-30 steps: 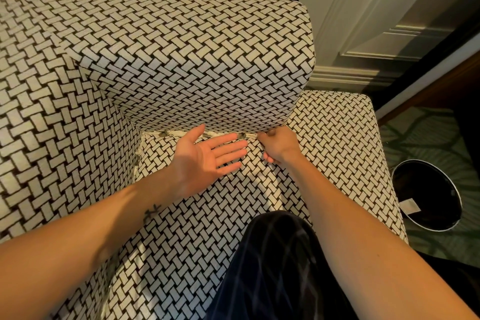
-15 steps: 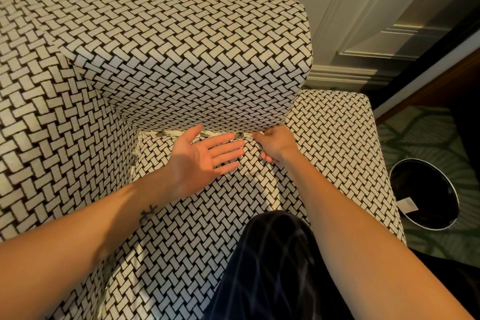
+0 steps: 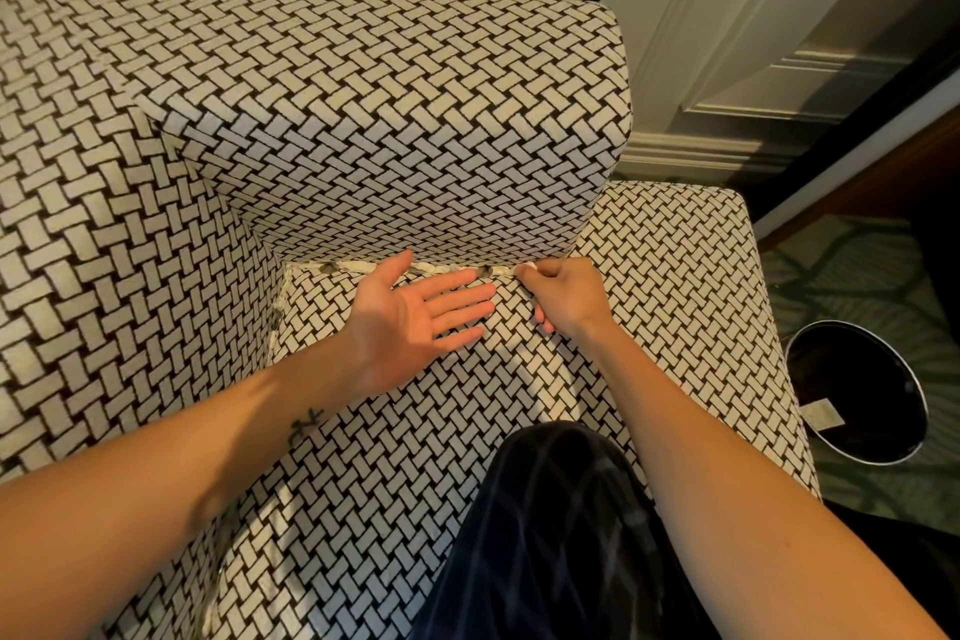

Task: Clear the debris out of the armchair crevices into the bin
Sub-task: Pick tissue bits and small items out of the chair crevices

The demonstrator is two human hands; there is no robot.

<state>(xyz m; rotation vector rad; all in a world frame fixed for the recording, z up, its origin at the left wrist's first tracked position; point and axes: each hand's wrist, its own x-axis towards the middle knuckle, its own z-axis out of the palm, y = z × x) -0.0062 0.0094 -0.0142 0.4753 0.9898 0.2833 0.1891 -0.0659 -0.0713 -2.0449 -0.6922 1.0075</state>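
The armchair (image 3: 415, 130) is covered in a black-and-white woven pattern. Along the crevice between its seat and upright cushion lie pale scraps and small grey bits of debris (image 3: 441, 269). My left hand (image 3: 410, 322) rests palm up and open on the seat, just in front of the crevice. My right hand (image 3: 563, 291) is at the crevice's right end, its fingertips pinched on a small white scrap (image 3: 525, 267). The round black bin (image 3: 857, 390) stands on the floor to the right of the chair.
A white paper piece (image 3: 823, 415) lies inside the bin at its left rim. My knee in dark checked fabric (image 3: 561, 525) rests on the seat's front. A white panelled door (image 3: 753, 42) and green patterned carpet (image 3: 852, 276) are at the right.
My right hand's fingertips have closed on a white scrap at the crevice's right end. My left hand has stayed open in the same spot.
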